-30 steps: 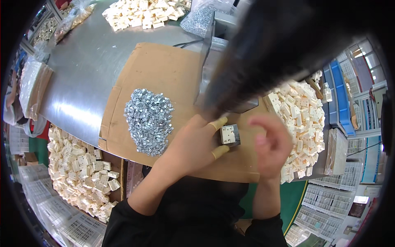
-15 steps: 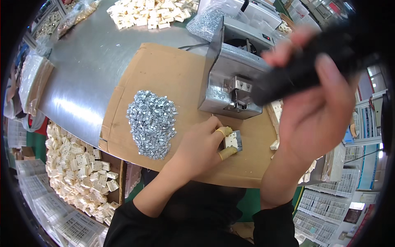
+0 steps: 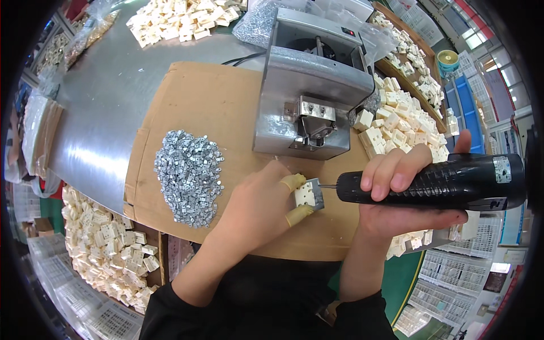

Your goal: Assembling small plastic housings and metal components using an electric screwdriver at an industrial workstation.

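My left hand (image 3: pixel 258 207) wears yellow finger cots and pinches a small cream plastic block (image 3: pixel 305 195) with a grey metal plate along its right side. In my right hand (image 3: pixel 396 198) is a black electric screwdriver (image 3: pixel 436 184), held level, its fingers wrapped round the body. The thin bit points left, its tip at or very near the plate's right edge; I cannot tell whether it sits in a screw. To the left of my left hand lies a heap of small square metal nuts (image 3: pixel 190 178) on the cardboard sheet (image 3: pixel 187 102).
A metal screw feeder (image 3: pixel 309 85) stands beyond my hands. Cream blocks are heaped at its right (image 3: pixel 402 124), at the far edge (image 3: pixel 175 22) and in a bin (image 3: pixel 107 243) at the lower left. A bag of screws (image 3: pixel 258 22) lies behind the feeder.
The screwdriver has come down from beside the feeder and swung level, its bit now at the block. My left hand keeps its pinch on the block. The whole view has shifted slightly.
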`<control>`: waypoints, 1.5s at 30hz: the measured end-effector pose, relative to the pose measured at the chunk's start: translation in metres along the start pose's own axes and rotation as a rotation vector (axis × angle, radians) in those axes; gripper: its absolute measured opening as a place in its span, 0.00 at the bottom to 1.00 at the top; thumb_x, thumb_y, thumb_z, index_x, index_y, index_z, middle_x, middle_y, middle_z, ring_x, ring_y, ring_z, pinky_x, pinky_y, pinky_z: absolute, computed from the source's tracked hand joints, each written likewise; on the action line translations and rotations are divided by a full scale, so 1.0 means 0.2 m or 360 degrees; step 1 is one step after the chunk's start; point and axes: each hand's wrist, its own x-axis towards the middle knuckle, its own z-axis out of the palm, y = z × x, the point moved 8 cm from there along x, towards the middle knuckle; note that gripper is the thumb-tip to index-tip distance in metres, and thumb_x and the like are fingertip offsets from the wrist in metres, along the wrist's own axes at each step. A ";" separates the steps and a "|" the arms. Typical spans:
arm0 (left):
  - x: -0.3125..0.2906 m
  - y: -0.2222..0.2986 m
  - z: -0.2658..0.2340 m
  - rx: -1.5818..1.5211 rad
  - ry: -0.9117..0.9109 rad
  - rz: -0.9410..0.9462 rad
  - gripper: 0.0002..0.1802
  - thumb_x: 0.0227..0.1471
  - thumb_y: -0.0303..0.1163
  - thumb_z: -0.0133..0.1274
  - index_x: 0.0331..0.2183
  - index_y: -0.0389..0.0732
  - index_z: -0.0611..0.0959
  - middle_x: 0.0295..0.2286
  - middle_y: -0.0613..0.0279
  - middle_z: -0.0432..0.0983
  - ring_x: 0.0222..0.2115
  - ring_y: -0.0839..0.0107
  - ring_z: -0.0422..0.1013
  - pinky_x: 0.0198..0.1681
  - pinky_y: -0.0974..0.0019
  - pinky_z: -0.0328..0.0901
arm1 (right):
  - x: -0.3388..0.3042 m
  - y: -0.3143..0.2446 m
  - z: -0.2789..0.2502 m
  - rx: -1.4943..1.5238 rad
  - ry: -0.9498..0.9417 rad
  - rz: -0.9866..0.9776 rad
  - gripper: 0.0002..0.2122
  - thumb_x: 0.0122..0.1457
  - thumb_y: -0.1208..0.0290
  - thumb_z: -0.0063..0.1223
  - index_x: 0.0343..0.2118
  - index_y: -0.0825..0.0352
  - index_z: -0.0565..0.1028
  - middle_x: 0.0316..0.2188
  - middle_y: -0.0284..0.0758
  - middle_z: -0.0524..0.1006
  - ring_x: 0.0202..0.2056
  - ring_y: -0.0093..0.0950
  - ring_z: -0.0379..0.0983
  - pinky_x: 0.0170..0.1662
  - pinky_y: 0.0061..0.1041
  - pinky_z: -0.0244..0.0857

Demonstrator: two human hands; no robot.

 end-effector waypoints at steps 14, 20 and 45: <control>0.01 0.05 0.00 0.0032 0.0003 0.0150 0.21 0.41 0.32 0.69 0.40 0.44 0.83 0.36 0.61 0.75 0.31 0.58 0.77 0.33 0.59 0.73 | -0.04 0.09 -0.02 0.0351 0.0024 0.0146 0.51 0.54 0.25 0.39 0.70 0.57 0.37 0.22 0.40 0.70 0.17 0.32 0.69 0.22 0.34 0.70; 0.01 0.04 0.00 0.0004 0.0009 0.0160 0.20 0.41 0.32 0.69 0.40 0.44 0.83 0.36 0.62 0.76 0.33 0.58 0.77 0.32 0.59 0.73 | -0.04 0.10 -0.01 0.0337 0.0023 0.0139 0.51 0.54 0.25 0.38 0.70 0.58 0.37 0.22 0.41 0.70 0.17 0.32 0.69 0.23 0.34 0.71; 0.00 0.00 0.02 -0.0172 -0.0055 0.0051 0.23 0.44 0.32 0.68 0.44 0.43 0.82 0.38 0.58 0.74 0.36 0.56 0.76 0.36 0.59 0.72 | -0.02 0.08 -0.01 0.0069 0.0007 0.0033 0.46 0.57 0.28 0.39 0.69 0.59 0.46 0.22 0.33 0.66 0.14 0.25 0.64 0.18 0.27 0.65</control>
